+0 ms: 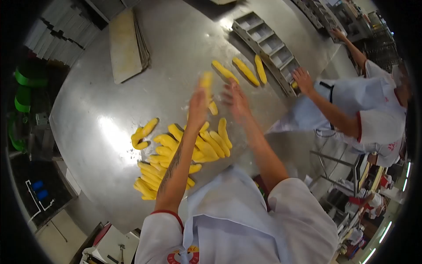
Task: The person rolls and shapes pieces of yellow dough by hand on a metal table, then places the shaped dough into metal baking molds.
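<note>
My left hand (pixel 198 108), blurred by motion, is closed on a yellow dough roll (pixel 206 80) whose end sticks up above the fingers. To its right, my right hand (pixel 238 103) is raised with blurred fingers apart, and nothing shows in it. A short dough piece (pixel 213 107) lies between the two hands. Under and around my left forearm is a pile of yellow dough rolls (pixel 204 149), partly hidden by the arm. A bent dough piece (pixel 144 133) rests left of the pile. Three separate dough rolls (pixel 245 71) lie beyond my right hand.
A metal multi-compartment loaf pan (pixel 270 46) stands at the upper right of the steel table (pixel 88 101). A co-worker's hand (pixel 302 80) touches its near end. Stacked flat boards (pixel 125 46) lie at the upper left. More pans (pixel 314 13) are at the far right.
</note>
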Demonstrator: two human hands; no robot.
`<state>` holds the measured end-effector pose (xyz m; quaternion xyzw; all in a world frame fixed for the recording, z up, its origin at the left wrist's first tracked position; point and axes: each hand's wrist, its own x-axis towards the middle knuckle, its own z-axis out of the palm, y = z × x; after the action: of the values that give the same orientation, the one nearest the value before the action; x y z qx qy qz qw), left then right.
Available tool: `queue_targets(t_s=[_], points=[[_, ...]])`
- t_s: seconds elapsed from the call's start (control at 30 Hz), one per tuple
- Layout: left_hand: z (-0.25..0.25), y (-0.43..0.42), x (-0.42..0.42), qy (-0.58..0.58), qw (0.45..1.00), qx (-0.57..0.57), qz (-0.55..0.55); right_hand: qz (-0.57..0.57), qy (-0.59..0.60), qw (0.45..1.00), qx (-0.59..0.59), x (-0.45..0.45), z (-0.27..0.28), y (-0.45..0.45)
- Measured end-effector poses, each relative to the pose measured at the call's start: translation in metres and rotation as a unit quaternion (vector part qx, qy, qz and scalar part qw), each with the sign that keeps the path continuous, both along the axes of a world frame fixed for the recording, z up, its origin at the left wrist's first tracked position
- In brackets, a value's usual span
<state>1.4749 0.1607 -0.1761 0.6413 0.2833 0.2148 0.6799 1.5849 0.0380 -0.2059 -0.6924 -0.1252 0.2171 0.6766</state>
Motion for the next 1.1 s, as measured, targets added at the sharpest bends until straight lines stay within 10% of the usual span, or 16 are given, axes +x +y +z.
queue_targets(t_s=[0.07, 0.17, 0.27, 0.47, 0.57, 0.6, 0.67, 0.77, 0.87, 1.0, 1.1], points=[[-0.002, -0.018, 0.006, 0.014, 0.978, 0.16, -0.13, -0.03, 0.321, 0.93, 0.175, -0.026, 0.048, -0.008], [-0.006, -0.021, 0.017, 0.069, 0.95, 0.302, -0.048, -0.165, 0.259, 0.942, 0.136, 0.015, 0.029, -0.069], [-0.033, -0.022, 0.025, 0.321, 0.857, 0.398, 0.068, -0.246, 0.012, 0.965, 0.087, 0.042, 0.144, -0.102], [-0.081, -0.031, 0.028, 0.192, 0.925, 0.323, -0.056, -0.341, -0.405, 0.847, 0.059, 0.106, 0.254, -0.122], [-0.086, -0.041, 0.024, 0.121, 0.964, 0.234, 0.036, -0.318, -0.426, 0.845, -0.049, 0.19, 0.215, -0.142], [-0.085, -0.038, 0.016, 0.077, 0.997, -0.015, 0.025, -0.296, -0.374, 0.878, -0.043, 0.201, 0.208, -0.138], [-0.084, -0.029, 0.003, -0.021, 0.869, -0.494, -0.001, -0.298, -0.335, 0.893, -0.019, 0.216, 0.204, -0.136], [-0.012, -0.049, -0.005, 0.009, 0.812, -0.584, 0.006, -0.358, -0.38, 0.852, -0.043, 0.205, 0.208, -0.118], [-0.05, -0.054, -0.027, -0.004, 0.773, -0.617, -0.15, -0.301, -0.396, 0.852, -0.164, 0.262, 0.139, -0.126], [-0.033, -0.066, -0.011, 0.08, 0.854, -0.481, -0.185, -0.24, -0.41, 0.799, -0.37, 0.171, 0.007, -0.146], [-0.002, -0.088, -0.007, 0.139, 0.943, -0.277, -0.118, 0.015, -0.149, 0.979, -0.135, 0.016, -0.017, -0.135]])
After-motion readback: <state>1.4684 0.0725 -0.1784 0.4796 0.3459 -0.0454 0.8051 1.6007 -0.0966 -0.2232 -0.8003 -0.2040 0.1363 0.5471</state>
